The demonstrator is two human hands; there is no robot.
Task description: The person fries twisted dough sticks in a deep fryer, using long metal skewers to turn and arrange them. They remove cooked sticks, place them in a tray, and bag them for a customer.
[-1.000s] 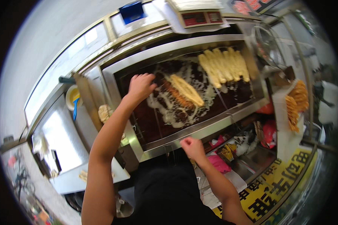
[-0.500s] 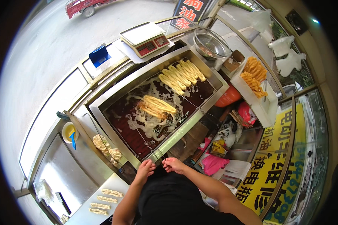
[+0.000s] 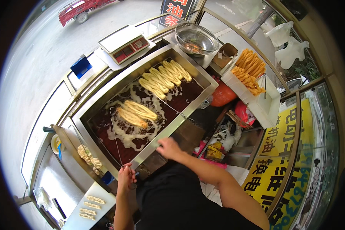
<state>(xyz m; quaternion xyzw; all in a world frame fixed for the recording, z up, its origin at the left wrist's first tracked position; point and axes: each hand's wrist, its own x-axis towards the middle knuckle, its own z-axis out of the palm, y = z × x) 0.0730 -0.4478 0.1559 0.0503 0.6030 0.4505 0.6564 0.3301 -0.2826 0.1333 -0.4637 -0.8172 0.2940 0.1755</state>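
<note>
My left hand (image 3: pixel 127 174) is closed around a thin metal wire rod (image 3: pixel 114 132), just outside the near left corner of the fryer (image 3: pixel 149 150). The rod reaches over the rim into dark oil, its bent tip beside the browning dough sticks (image 3: pixel 136 112). My right hand (image 3: pixel 169 148) is apart from it, over the fryer's near rim; motion smears its fingers. A second wire rod (image 3: pixel 179 112) crosses the rim farther right, its far end close to a row of pale dough sticks (image 3: pixel 165 78) in the oil.
A scale (image 3: pixel 124 45) stands behind the fryer, with a wire strainer (image 3: pixel 196 39) right of it. Finished fried sticks (image 3: pixel 249 71) fill a white box (image 3: pixel 265 109) on the right. Raw dough strips (image 3: pixel 92 203) lie on a white board (image 3: pixel 97 191) at lower left.
My hands, close together before, have separated: the right moved forward to the rim, while the left now holds the wire rod farther left. The whole view has shifted too.
</note>
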